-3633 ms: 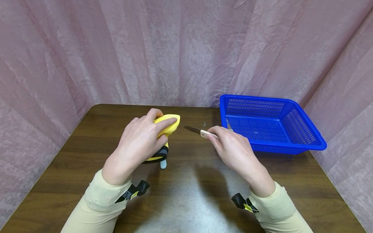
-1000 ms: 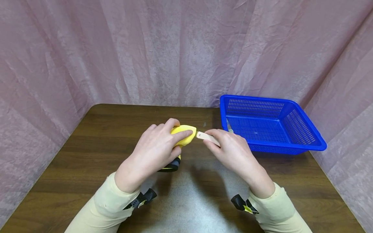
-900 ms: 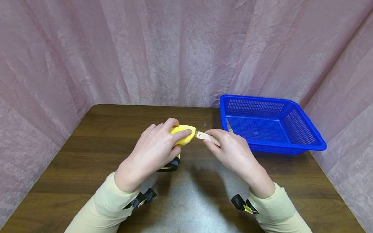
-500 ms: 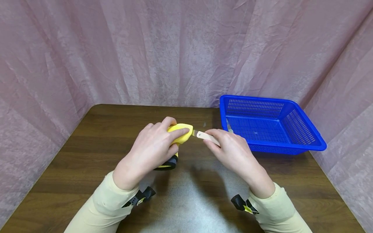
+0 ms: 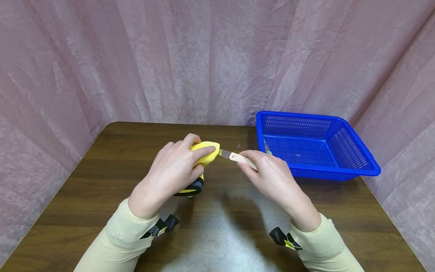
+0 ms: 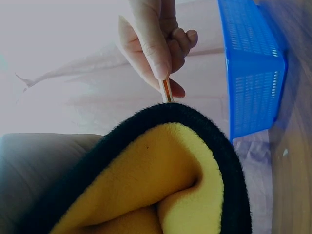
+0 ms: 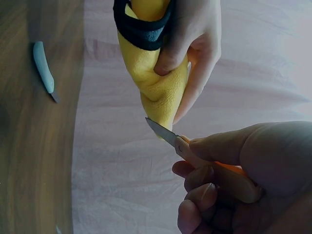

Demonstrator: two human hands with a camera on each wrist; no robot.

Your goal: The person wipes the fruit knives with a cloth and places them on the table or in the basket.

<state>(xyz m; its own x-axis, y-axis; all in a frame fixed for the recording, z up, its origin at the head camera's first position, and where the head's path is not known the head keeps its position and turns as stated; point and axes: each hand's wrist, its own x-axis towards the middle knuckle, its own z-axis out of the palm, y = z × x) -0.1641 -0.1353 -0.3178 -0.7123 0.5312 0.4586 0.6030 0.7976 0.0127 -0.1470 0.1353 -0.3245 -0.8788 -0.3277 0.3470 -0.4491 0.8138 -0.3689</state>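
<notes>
My left hand (image 5: 166, 168) pinches a yellow cloth (image 5: 209, 158) with a black-and-grey border, folded around the tip of a knife blade. Fingers lie on one side of the cloth and the thumb on the other. My right hand (image 5: 275, 179) grips the folding knife by its cream handle (image 5: 239, 158), blade pointing left. Part of the bare blade (image 5: 224, 153) shows between cloth and handle. In the right wrist view the blade (image 7: 160, 130) overlaps the cloth's lower end. The left wrist view shows the border (image 6: 170, 113) hanging loosely, with a yellow inner side.
A blue plastic basket (image 5: 336, 172) stands at the right back of the wooden table (image 5: 129, 147). Inside its left wall lies another knife (image 5: 267, 148). A knife with a pale blue handle (image 7: 44, 68) lies on the table, nearly hidden under the cloth in the head view. Pink curtains (image 5: 217, 68) hang behind.
Earlier the left hand brought the cloth rightward over the blade, up near the handle. Since then it has drawn back left along the blade, baring more metal. The right hand has hardly moved.
</notes>
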